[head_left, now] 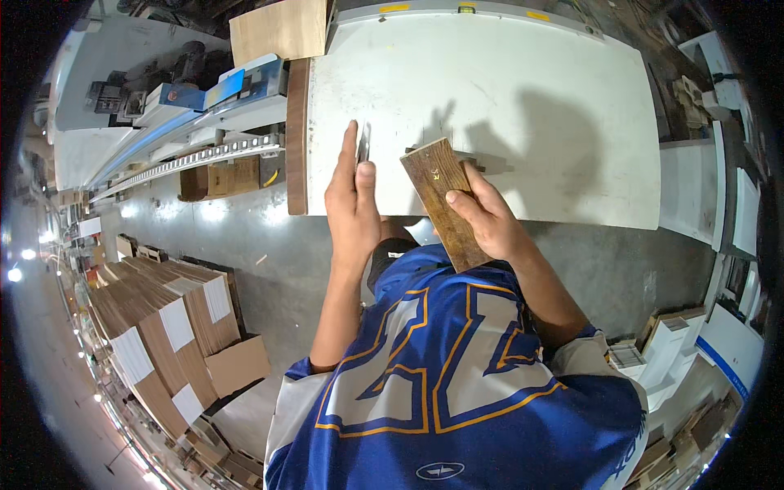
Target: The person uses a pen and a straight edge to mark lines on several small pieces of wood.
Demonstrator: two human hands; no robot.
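Observation:
In my right hand (490, 224) is a short brown wooden board (441, 200), tilted, with a small yellow mark near its upper end. My thumb presses on its face and the other fingers go behind it. Left of it my left hand (354, 216) is raised, thumb and index finger pointing away from me. A narrow shiny metal piece (364, 143) shows between them, seen nearly edge-on; its kind is unclear. Both hands are over the near edge of a white worktable (563, 73), and shadows fall across its top.
A brown wooden strip (298, 139) edges the table's left end. A light wooden panel (278, 31) stands at the far left corner, beside a machine with a long toothed rail (196, 163). Stacked flat cardboard (171, 335) is on the floor at left. White panels (690, 192) are at right.

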